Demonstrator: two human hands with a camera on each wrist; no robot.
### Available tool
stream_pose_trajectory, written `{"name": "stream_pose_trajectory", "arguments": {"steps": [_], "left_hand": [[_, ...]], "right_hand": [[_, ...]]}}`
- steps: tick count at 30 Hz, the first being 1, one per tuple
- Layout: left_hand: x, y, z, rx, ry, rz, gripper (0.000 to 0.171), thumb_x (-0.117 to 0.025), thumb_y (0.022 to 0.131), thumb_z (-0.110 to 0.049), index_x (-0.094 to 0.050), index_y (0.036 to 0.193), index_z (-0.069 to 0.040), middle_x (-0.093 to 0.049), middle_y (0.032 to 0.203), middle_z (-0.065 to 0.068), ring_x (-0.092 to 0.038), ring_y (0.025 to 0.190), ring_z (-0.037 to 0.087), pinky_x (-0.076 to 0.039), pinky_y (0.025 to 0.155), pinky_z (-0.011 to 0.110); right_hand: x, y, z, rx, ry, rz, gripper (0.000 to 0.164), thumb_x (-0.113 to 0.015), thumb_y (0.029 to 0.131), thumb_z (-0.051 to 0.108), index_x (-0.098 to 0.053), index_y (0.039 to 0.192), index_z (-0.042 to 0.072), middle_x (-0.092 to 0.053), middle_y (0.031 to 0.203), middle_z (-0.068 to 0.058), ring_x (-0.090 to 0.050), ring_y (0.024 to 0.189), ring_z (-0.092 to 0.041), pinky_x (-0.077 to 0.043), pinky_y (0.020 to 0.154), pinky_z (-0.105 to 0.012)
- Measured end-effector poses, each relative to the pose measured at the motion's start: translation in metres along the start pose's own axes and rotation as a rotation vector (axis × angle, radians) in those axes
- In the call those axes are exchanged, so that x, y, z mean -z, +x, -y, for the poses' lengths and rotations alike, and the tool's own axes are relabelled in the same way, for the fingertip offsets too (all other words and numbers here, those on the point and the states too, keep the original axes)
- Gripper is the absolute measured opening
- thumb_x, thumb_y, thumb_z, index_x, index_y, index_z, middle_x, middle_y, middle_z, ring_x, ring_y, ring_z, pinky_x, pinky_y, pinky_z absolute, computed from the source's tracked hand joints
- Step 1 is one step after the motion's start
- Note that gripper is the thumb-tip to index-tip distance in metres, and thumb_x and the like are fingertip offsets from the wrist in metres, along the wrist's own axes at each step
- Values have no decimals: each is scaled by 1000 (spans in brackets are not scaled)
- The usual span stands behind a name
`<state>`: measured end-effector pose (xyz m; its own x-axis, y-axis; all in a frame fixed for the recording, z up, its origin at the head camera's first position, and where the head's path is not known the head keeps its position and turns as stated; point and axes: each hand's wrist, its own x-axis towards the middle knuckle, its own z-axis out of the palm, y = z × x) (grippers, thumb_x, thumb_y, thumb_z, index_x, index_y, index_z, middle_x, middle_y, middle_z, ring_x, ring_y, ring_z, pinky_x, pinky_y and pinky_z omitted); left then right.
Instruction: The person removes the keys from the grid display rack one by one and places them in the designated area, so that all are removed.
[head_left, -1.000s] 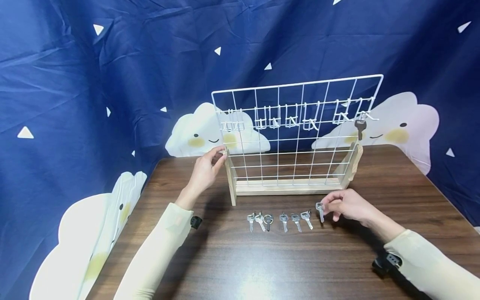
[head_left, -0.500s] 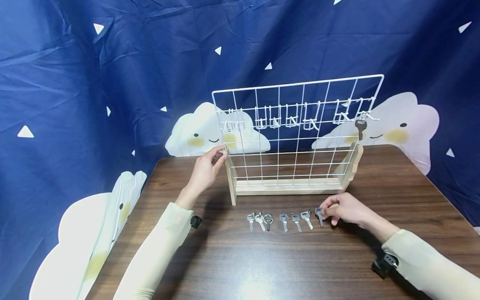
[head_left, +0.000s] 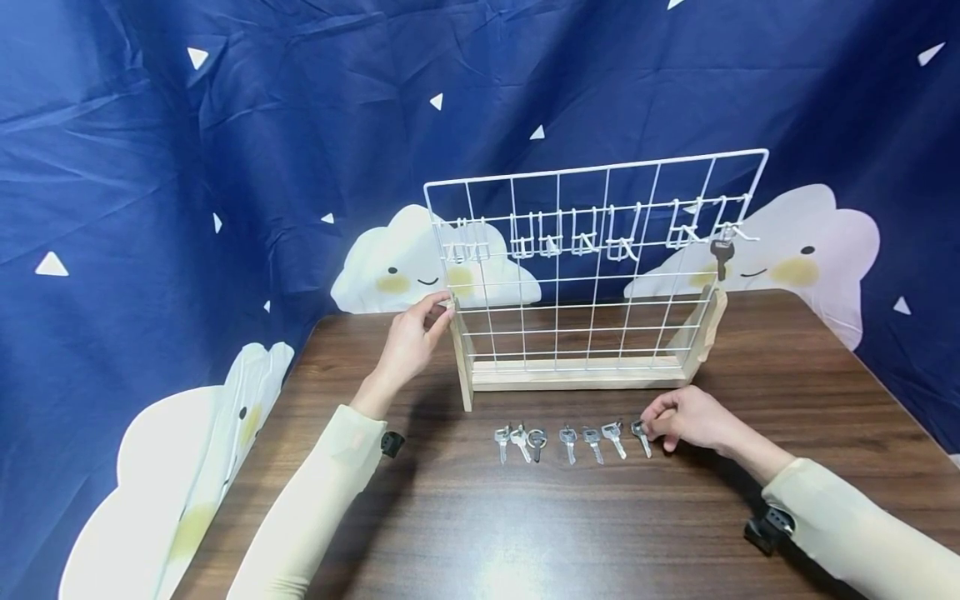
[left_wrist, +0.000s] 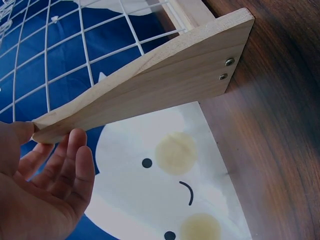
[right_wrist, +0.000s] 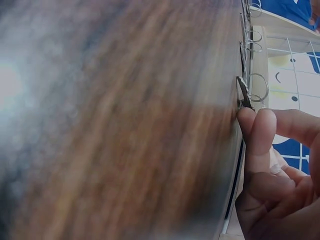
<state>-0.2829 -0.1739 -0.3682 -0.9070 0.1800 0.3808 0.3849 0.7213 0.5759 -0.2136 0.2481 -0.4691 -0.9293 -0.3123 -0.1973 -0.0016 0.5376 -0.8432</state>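
On the brown table my right hand (head_left: 690,417) pinches a silver key (head_left: 642,438) at its head, at the right end of a row of keys. The right wrist view shows thumb and fingertips together at a dark key edge (right_wrist: 244,92), low over the wood. My left hand (head_left: 411,333) grips the upper end of the left wooden side (head_left: 462,358) of a white wire-grid rack (head_left: 557,304). Seen from the left wrist, the thumb lies on one face of that wooden side (left_wrist: 140,75) and the fingers curl beneath its tip.
Several other silver keys (head_left: 567,444) lie in a row before the rack, some with rings. White hooks (head_left: 585,242) hang along the grid's upper part, and a dark key (head_left: 722,257) hangs at the far right one. A blue cloud-print curtain (head_left: 300,125) rises behind the table.
My right hand has lowered the key toward the table and turned it, so its blade now points down and right. The left hand and rack have stayed in place.
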Motion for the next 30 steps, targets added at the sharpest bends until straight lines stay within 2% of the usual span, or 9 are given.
{"name": "stream_pose_trajectory", "arguments": {"steps": [14, 20, 30], "left_hand": [[-1, 0, 1, -8, -7, -2, 41, -55, 103, -34, -58, 138, -14, -74, 106, 9, -72, 90, 23, -58, 82, 41], [-1, 0, 1, -6, -7, -1, 41, -56, 103, -34, -58, 138, -14, -74, 106, 9, -71, 89, 23, -58, 82, 41], [0, 0, 0, -2, -1, -3, 40, -56, 103, -33, -59, 138, -13, -74, 104, 8, -71, 88, 23, -58, 80, 40]], "right_hand": [[0, -4, 3, -19, -91, -35, 15, -73, 82, 9, -72, 93, -1, -74, 75, -5, -63, 55, -12, -55, 54, -28], [3, -6, 4, -23, -85, -32, 19, -74, 83, 11, -73, 96, -2, -75, 76, -6, -64, 55, -13, -55, 55, -28], [14, -10, 7, 26, -65, -38, 22, -76, 84, 13, -71, 99, -3, -75, 79, -9, -64, 58, -13, -55, 57, -29]]}}
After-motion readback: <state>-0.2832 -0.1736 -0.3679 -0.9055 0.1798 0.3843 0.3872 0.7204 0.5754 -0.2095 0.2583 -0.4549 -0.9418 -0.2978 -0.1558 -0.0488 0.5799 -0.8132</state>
